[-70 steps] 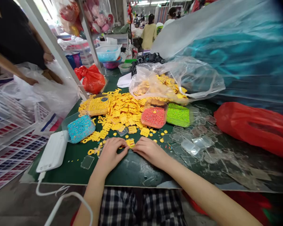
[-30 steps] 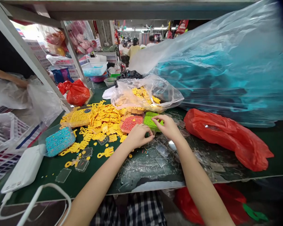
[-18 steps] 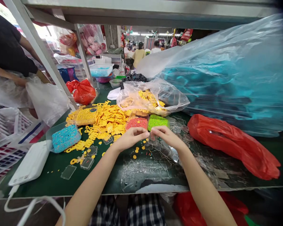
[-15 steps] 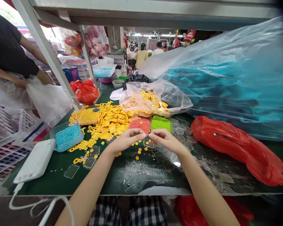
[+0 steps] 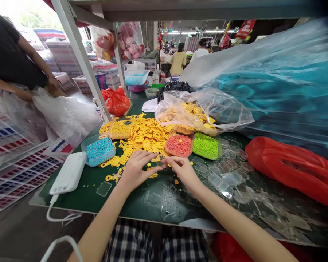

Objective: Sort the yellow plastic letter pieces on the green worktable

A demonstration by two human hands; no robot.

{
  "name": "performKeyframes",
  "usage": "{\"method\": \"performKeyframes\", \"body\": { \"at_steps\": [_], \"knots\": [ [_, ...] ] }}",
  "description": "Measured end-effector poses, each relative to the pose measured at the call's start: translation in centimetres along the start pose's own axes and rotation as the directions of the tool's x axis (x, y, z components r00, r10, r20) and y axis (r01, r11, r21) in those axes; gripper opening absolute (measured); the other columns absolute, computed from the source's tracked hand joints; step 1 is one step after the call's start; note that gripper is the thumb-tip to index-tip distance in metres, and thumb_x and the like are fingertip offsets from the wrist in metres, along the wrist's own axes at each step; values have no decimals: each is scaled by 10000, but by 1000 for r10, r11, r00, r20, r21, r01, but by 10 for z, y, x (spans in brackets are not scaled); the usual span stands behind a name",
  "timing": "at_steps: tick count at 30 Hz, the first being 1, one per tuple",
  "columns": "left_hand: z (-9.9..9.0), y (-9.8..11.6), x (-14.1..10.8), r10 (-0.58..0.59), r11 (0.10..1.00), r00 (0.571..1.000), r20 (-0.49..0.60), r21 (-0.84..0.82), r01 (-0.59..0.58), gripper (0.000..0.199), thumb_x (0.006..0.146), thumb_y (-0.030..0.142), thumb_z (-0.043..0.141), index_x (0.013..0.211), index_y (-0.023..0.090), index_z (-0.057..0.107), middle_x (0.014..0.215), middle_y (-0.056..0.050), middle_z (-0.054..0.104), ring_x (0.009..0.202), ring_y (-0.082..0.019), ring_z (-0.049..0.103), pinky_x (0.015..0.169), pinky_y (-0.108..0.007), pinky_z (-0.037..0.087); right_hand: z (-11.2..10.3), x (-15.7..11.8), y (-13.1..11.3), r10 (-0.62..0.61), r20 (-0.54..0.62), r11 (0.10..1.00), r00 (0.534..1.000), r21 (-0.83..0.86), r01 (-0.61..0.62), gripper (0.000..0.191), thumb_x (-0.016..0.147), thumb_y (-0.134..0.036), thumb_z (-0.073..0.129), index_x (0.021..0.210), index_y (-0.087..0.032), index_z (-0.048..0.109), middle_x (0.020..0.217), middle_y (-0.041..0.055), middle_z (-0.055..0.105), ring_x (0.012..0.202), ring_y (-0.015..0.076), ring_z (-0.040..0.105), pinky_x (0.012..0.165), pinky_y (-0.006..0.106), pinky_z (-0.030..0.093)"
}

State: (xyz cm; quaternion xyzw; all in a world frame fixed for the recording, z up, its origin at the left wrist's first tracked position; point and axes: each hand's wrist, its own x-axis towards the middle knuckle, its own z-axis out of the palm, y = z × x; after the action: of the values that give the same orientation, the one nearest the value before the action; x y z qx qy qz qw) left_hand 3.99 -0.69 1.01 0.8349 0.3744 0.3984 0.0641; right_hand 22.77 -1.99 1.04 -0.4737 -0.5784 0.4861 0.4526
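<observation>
Yellow plastic pieces (image 5: 149,131) are heaped on the green surface (image 5: 144,203), and one yellow piece (image 5: 153,175) is seen nearer, partly hidden by the left hand (image 5: 135,170). That hand is held with thumb and fingers spread; the right hand (image 5: 184,174) is pinched at its fingertips beside the left thumb, but whether anything small is gripped cannot be told. If so, it could be dropped among the yellow discs (image 5: 176,181) and lost from sight. Red beads (image 5: 177,146) in a shallow tray (image 5: 192,140) lie just beyond and could be spilled by a bumped rim. Clear squares (image 5: 217,180), strewn right, could be swept aside by the forearm.
</observation>
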Motion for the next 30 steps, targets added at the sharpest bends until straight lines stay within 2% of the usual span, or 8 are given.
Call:
{"method": "performKeyframes", "body": {
  "at_steps": [6,10,13,16,22,25,27,30],
  "knots": [
    [-3,-4,-9,-33,994,992,-123,-110,20,291,849,406,684,1066,212,679,878,-50,727,828,-193,642,793,-341,514,14,1,5,-21,52,1000,998,-13,22,389,748,-571,659,852,-201,719,882,55,727,750,183,618,684,319,493],
    [-1,-3,-13,-240,940,964,-118,-277,200,298,793,445,728,964,204,691,869,-49,716,838,-195,639,785,-334,521,18,4,4,-41,44,997,998,-68,44,337,783,-524,637,832,-199,711,833,51,716,682,166,587,610,295,458],
    [-2,-4,-14,-428,763,902,57,-512,394,398,772,439,738,1078,197,658,953,-60,718,899,-201,656,827,-340,527,19,5,5,-131,30,968,991,-210,135,280,805,-482,627,813,-218,721,773,38,703,664,173,567,598,299,423],
    [-1,-4,-12,-479,548,841,253,-662,511,519,758,405,749,1202,181,600,862,-33,720,892,-193,676,877,-346,520,20,3,7,-190,68,937,979,-285,202,247,826,-457,619,801,-233,719,769,28,694,715,184,580,652,309,426],
    [-2,-9,-10,-630,357,707,321,-688,631,598,659,484,808,1129,153,644,739,-16,702,748,-173,666,756,-297,527,16,1,10,-66,170,970,983,-221,104,258,858,-455,586,806,-217,671,783,24,683,737,171,595,676,303,453],
    [-7,-14,-10,-714,357,644,275,-648,673,638,672,544,777,1159,156,640,758,-30,707,738,-170,652,670,-264,509,11,5,13,7,217,997,976,-77,10,308,839,-515,584,828,-211,635,851,38,681,762,170,611,704,313,487],
    [-10,-17,-11,-736,421,643,214,-599,681,578,725,585,714,1113,159,667,761,-41,707,728,-176,647,623,-261,496,8,7,16,36,229,999,973,-20,-32,337,820,-552,595,863,-219,631,861,38,676,781,175,619,743,332,502],
    [-10,-16,-13,-614,646,776,142,-474,598,442,800,576,644,1016,197,718,932,-75,720,875,-214,657,721,-309,523,6,9,17,56,232,998,971,-5,-56,370,823,-594,579,880,-233,634,807,26,662,774,178,614,767,348,504]
  ]
}}
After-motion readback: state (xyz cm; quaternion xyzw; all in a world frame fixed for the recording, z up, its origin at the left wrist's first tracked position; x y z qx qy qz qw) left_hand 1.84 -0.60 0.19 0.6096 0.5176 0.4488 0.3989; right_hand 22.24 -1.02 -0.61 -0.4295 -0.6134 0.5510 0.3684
